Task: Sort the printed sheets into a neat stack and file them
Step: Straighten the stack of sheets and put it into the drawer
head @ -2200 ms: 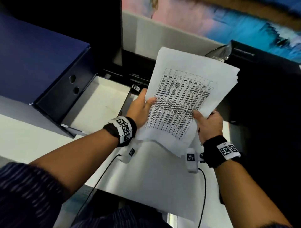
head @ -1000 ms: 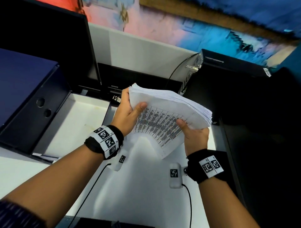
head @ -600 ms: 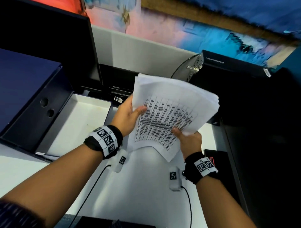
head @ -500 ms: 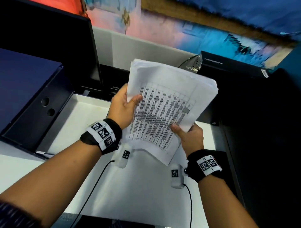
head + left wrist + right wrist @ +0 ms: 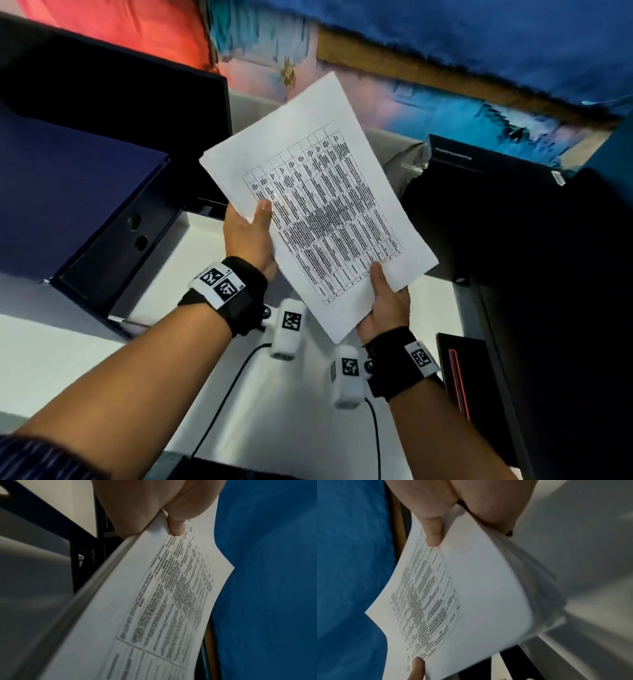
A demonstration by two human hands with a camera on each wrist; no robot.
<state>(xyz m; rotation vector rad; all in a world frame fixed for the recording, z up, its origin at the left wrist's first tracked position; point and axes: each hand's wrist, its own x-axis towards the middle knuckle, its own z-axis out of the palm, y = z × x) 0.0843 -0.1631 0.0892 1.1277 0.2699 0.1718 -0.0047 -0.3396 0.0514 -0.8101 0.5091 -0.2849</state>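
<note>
At the left of the white desk (image 5: 51, 359) sits an open dark blue box file (image 5: 113, 246), its lid raised and its pale inside bare, plainly where the paper is meant to go. Just right of it the left hand (image 5: 248, 236) grips the left long edge of the stack of printed sheets (image 5: 318, 205), thumb (image 5: 176, 524) laid over the printed table, the fingers behind. The stack is held in the air above the desk, tilted with its face toward the person. At its near right corner the right hand (image 5: 387, 305) pinches it, thumb (image 5: 433, 534) on top. Further right stand a black case (image 5: 479, 161) and a dark notebook with a red stripe (image 5: 457, 373).

A second ago the sheets fanned out in a splayed sheaf with ragged edges; now, from above, they read as one flush rectangle, turned more upright and raised higher. Both wrist views, though blurred, show the side edges packed close. My judgement is that the squaring is all but done and the filing is what remains: the stack has to swing left and down into the box file without the grip loosening, or the sheets could slide apart again.
</note>
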